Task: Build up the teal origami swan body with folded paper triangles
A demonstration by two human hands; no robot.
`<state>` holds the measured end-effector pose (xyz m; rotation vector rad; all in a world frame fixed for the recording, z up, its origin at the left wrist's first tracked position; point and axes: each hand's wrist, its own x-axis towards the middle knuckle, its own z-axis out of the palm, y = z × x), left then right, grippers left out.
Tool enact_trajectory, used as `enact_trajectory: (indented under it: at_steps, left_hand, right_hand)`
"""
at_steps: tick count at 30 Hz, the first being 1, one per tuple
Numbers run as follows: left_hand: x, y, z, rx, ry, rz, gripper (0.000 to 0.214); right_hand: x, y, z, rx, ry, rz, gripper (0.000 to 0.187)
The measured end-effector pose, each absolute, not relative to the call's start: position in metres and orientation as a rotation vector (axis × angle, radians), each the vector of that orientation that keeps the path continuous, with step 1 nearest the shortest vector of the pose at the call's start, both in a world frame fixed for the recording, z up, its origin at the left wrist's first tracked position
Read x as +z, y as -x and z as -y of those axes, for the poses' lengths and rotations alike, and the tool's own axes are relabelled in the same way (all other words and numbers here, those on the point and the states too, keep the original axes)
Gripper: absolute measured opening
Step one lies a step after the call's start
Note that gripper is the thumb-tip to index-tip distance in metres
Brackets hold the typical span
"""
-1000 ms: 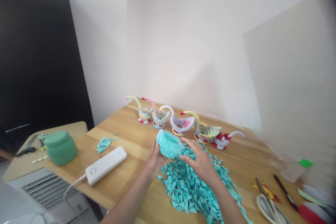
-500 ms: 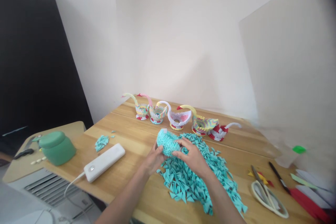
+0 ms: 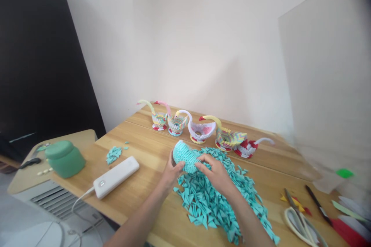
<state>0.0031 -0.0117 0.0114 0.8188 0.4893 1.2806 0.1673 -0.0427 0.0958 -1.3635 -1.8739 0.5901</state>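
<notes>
A turquoise body of interlocked folded-paper pieces, a paper model (image 3: 185, 155), is held up over the table. My left hand (image 3: 171, 170) is closed around its left side, with the thumb across the front. At its right edge, my right hand (image 3: 213, 171) pinches with thumb and forefinger; whether a loose piece is between them I cannot make out. Below both hands spreads a big heap of turquoise folded paper triangles (image 3: 208, 204). Behind stands a row of several finished paper swans, among them a white and pink swan (image 3: 199, 130) and a yellow-necked swan (image 3: 227, 137).
Left on the wooden table (image 3: 139, 197) lie a white power bank (image 3: 116, 177) with a cable and a small turquoise pile (image 3: 114, 154). A green pot (image 3: 64, 158) stands beyond. At right are scissors (image 3: 301, 224), a black pen (image 3: 318, 203) and coloured paper strips (image 3: 348, 233).
The turquoise model has turned a little in my hands, and the small pale patch on its top no longer shows. My right fingers stay at its right edge. The view has shifted slightly.
</notes>
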Motion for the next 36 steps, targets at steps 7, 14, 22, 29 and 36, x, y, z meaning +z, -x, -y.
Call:
enact_trajectory:
  at_steps: [7,14,22,29,36]
  left_hand:
    - [0.015,-0.003,0.010,1.433,-0.999,-0.566,0.106]
    - [0.008,-0.002,0.005,1.491,-1.047,-0.666,0.105]
    - [0.010,0.006,0.004,1.375,-0.810,-0.681,0.075]
    - [0.041,-0.011,-0.008,1.265,-0.850,-0.476,0.068]
    - [0.008,-0.017,-0.014,1.208,-0.828,-0.565,0.074]
  right_hand:
    - [0.112,-0.156,0.026,0.648,1.303,1.991,0.020]
    - [0.115,-0.175,0.028,0.558,1.251,1.905,0.029]
    - [0.087,-0.261,0.061,0.431,1.556,1.690,0.029]
    - [0.050,-0.275,0.054,0.223,1.786,1.980,0.027]
    - [0.034,-0.255,0.013,0.122,1.939,2.001,0.020]
